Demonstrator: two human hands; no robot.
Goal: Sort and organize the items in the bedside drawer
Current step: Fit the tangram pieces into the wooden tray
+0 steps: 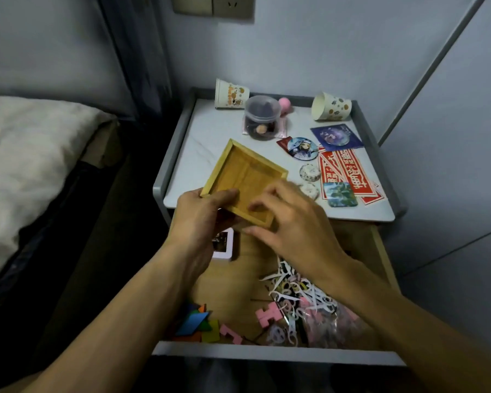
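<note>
Left hand [199, 219] grips the near left corner of the wooden tray [247, 168], thumb laid over the rim and fingers tucked beneath. The right hand [292, 222] holds the tray's near right side, its fingers curled onto the inner floor and its thumb stretched along the near edge, though motion blur softens the fingertips. The tray is shallow, square and bare inside. It is tilted, with its far corner over the nightstand top [199, 143] and its near edge over the open drawer [267, 354]. Below the tray in the drawer lie a white-framed photo card [223, 246] just under the left hand, a heap of white floss picks [292, 296] nearer the person on the right, pink block pieces [268, 312] beside that heap, and coloured flat shapes [199, 324] at the near left. Beyond the tray stands a clear lidded jar [262, 117]. To the tray's right lie round badges [302, 148] and red stickers [346, 171] — all on the nightstand top. Two paper cups [230, 93] lie tipped over at the back.
</note>
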